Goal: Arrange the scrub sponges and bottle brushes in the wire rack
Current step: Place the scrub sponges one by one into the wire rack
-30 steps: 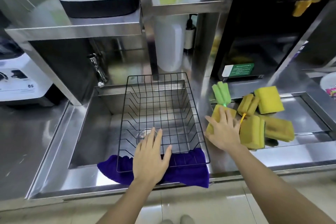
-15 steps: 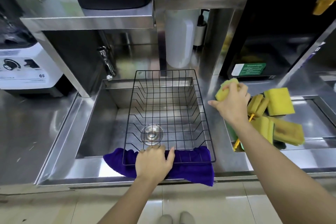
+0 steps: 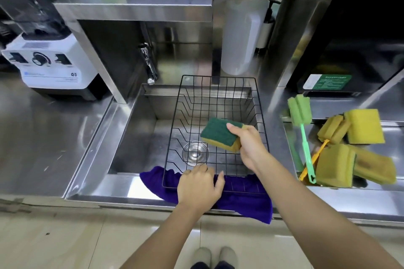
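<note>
Pinched between thumb and fingers, the green-topped yellow rectangular scrub sponge [image 3: 220,134] sits in the right hand [image 3: 251,148], held above the right half of the black wire rack [image 3: 218,98] that spans the steel sink [image 3: 135,133]. The left hand [image 3: 200,183] lies closed over the rack's near rim and the purple cloth [image 3: 244,199] under it, grasping the wire as far as can be seen (a steadying hold, probably). The rack floor lies straight below the sponge, whose long axis runs roughly left to right, so lowering looks like the likely next move. Remaining yellow sponges [image 3: 365,125] and the green bottle brush [image 3: 302,126] wait in the tray by the bench's right edge, nearer the right hand.
</note>
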Demonstrator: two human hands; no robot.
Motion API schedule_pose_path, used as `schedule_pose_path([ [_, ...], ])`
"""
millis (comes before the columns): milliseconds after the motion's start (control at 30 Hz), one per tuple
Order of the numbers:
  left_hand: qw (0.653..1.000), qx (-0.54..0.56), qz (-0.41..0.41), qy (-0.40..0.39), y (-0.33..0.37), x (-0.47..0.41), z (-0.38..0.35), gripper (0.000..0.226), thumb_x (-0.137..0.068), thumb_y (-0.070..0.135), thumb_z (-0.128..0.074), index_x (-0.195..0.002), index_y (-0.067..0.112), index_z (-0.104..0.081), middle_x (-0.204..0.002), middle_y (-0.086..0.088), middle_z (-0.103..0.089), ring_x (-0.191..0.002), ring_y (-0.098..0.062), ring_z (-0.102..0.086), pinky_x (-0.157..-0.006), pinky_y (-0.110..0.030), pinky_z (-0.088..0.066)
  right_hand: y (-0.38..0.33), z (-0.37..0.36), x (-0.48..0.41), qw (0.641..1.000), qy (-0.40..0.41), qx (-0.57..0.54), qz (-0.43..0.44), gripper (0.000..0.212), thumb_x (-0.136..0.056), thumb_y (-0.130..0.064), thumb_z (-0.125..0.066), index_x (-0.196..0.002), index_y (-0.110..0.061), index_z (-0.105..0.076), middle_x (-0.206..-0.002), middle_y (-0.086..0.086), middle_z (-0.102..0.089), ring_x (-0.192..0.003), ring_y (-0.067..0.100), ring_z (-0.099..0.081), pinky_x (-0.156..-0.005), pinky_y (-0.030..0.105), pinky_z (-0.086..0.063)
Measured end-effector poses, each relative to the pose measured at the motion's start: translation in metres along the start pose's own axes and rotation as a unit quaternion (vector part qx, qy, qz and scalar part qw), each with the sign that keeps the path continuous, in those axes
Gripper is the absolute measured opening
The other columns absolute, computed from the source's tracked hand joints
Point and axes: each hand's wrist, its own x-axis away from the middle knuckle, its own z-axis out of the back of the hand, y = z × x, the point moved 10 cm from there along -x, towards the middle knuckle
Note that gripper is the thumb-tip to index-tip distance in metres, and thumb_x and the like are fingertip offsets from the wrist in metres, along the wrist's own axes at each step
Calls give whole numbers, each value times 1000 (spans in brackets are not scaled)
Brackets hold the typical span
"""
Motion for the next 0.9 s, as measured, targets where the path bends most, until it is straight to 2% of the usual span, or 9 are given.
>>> schedule_pose_path([
  [133, 1000, 6, -4, -3, 1, 0, -2, 43, -85, 38, -38, -57, 12, -59, -55, -2, -58, -50, -22, -54, -46, -29, -41, 36, -6, -8, 998, -14, 58, -34, 24, -84, -7, -65, -104, -5, -52, -107, 15, -62, -92, 25, -60, -64, 33, -50],
  [300, 1000, 0, -17, -1, 3, 0, 0, 40, -84, 35, -39, -58, 13, -59, -56, -3, -58, -50, -22, -54, -46, -29, -41, 55, -27, -10, 980, -81, 178, -29, 25, -84, -7, -65, -96, -13, -44, -101, 9, -55, -93, 21, -56, -69, 28, -49],
  [400, 1000, -4, -22, 2, 4, 0, 0, 38, -84, 34, -40, -58, 13, -59, -55, -2, -57, -51, -21, -53, -46, -29, -40, 66, -34, -8, 964, -115, 238, -42, 19, -86, -9, -63, -92, -16, -46, -102, 10, -57, -93, 20, -56, -81, 33, -49],
  [433, 1000, -5, -24, 4, 4, 0, 0, 37, -84, 34, -40, -59, 13, -59, -56, -3, -57, -52, -21, -53, -47, -30, -40, 66, -34, -9, 954, -122, 271, -38, 17, -87, -11, -62, -91, -16, -46, -102, 10, -57, -92, 19, -56, -83, 34, -48],
  [533, 999, -1, -31, 16, 5, 1, 2, 34, -83, 32, -42, -62, 12, -59, -57, -3, -57, -54, -21, -53, -48, -30, -41, 60, -37, -9, 919, -152, 363, -11, 15, -90, -13, -58, -96, -10, -45, -88, 2, -52, -78, 10, -49, -67, 24, -41],
  [600, 999, -1, -35, 19, 6, 1, 3, 33, -83, 32, -43, -62, 13, -59, -58, -3, -57, -55, -21, -53, -49, -30, -41, 57, -40, -12, 899, -163, 406, 11, 12, -90, -12, -57, -94, -9, -46, -84, 0, -50, -77, 12, -49, -65, 22, -38],
  [733, 999, -1, -36, 14, 6, 1, 1, 32, -83, 31, -44, -61, 13, -57, -57, -3, -57, -55, -22, -52, -49, -31, -40, 45, -43, -20, 821, -106, 551, 103, 12, -85, -22, -65, -90, -13, -59, -108, 8, -54, -108, 26, -51, -92, 37, -42],
  [800, 999, 1, -36, 9, 7, 1, 1, 31, -83, 31, -44, -62, 13, -57, -58, -3, -57, -55, -22, -53, -49, -31, -40, 38, -43, -18, 782, -80, 605, 126, 23, -86, -29, -63, -104, -15, -63, -120, 9, -53, -118, 27, -45, -99, 37, -33],
  [900, 999, 2, -47, 2, 10, 0, 0, 32, -84, 32, -43, -66, 12, -59, -63, -4, -58, -58, -22, -53, -52, -33, -42, 37, -40, -11, 762, -82, 630, 126, 35, -89, -38, -57, -120, -21, -59, -127, 9, -49, -124, 26, -40, -103, 39, -28],
])
